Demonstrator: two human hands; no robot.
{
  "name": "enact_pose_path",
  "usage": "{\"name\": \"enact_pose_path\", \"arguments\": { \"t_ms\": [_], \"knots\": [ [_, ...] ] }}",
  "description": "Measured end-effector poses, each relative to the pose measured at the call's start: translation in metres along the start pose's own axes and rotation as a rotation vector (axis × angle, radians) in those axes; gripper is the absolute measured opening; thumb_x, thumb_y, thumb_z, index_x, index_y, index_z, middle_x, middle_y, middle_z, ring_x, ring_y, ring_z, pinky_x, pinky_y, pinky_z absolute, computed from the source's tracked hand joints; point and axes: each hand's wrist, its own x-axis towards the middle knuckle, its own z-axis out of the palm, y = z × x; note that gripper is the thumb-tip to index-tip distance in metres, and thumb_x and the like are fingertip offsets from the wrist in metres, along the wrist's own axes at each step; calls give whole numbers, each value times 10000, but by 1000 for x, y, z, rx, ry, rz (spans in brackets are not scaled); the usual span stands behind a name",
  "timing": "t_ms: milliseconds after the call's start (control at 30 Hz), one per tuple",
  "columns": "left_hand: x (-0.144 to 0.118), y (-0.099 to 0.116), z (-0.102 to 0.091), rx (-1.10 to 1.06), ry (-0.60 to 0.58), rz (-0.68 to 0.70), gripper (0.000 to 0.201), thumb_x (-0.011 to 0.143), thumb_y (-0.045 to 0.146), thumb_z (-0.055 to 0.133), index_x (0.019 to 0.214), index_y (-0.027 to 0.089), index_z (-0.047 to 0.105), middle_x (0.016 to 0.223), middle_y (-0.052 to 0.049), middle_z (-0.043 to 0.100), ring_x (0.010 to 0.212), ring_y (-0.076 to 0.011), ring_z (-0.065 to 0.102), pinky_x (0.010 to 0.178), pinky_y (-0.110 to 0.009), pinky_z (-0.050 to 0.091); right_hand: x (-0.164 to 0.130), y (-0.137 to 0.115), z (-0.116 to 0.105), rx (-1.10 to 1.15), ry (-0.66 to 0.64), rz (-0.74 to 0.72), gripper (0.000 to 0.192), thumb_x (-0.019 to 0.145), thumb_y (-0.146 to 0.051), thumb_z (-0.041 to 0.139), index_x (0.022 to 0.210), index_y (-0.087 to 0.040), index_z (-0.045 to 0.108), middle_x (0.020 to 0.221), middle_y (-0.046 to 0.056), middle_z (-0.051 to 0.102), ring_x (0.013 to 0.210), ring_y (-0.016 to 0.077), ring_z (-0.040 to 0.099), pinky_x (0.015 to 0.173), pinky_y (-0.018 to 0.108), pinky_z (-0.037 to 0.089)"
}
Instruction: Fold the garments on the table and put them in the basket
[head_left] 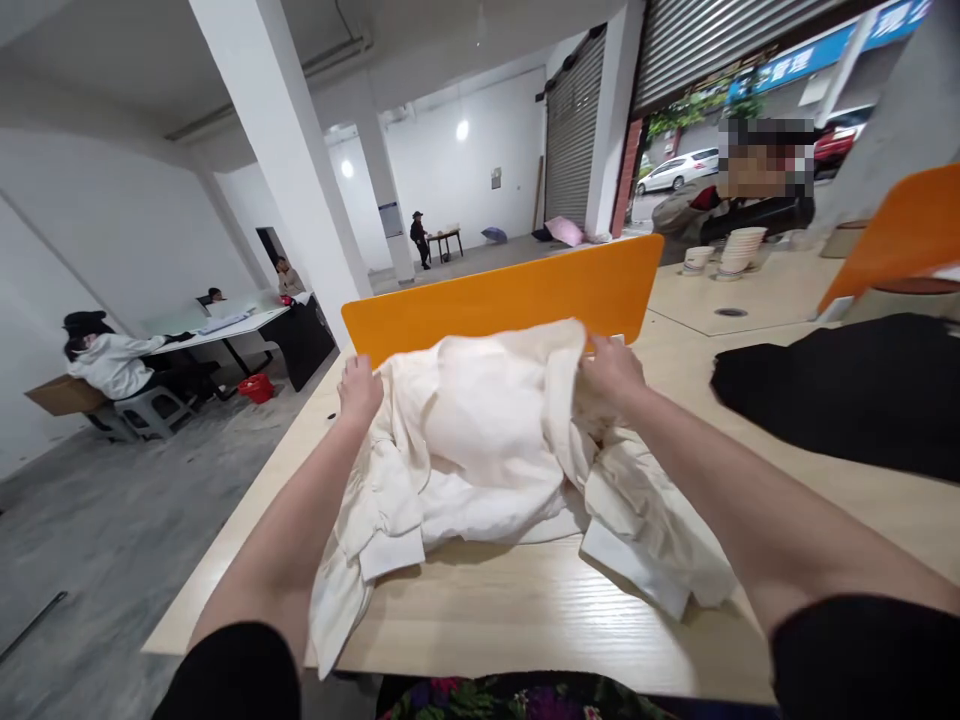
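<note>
- Left hand (360, 390) and right hand (611, 372) both pinching far edge of crumpled cream cotton garment (487, 450) on pale wooden table (525, 610).
- Spreading step, seemingly; next calls for pulling flat.

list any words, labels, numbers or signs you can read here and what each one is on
"管理": white characters on the blue shop sign outside, top right; the rest of that sign is cut off or too blurred to read.
Notice on the white pillar: too small to read.
Small plaque on the far wall: too small to read.
Cream garment gripped by the left hand and right hand: no label or print shows.
Orange divider: no text.
</note>
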Motion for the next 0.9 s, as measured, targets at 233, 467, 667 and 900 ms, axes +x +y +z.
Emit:
{"name": "enact_pose_path", "arguments": {
  "t_ms": [233,467,667,900],
  "knots": [
    [-174,-64,11,-142,-84,441,198,892,338,497,1010,191,558,1117,-126,609,1095,-270,563,901,-417,476,-131,61,20,112,-35,-99,308,839,-413,520,1016,-207,664,1158,102,642,1120,283,560,955,428,447],
    [-263,-38,8,-322,-92,802,261,882,209,507,1140,212,546,1156,-116,630,1196,-262,535,966,-399,500,-208,76,6,28,-182,-331,407,817,-397,559,1185,-233,611,1351,128,521,1211,321,494,945,480,443],
    [-259,-2,60,-290,-154,819,332,942,241,392,1244,156,503,1306,-151,540,1227,-256,504,990,-415,478,-169,60,-17,165,-204,-356,258,895,-283,416,852,-221,662,866,64,670,787,195,625,696,307,501],
    [-234,21,84,-22,-162,729,282,891,140,464,1153,118,566,1049,-115,640,938,-248,592,841,-390,503,-86,135,-112,-101,655,399,313,832,-229,472,1003,-41,654,996,262,620,992,309,560,814,428,419]
  ]
}}
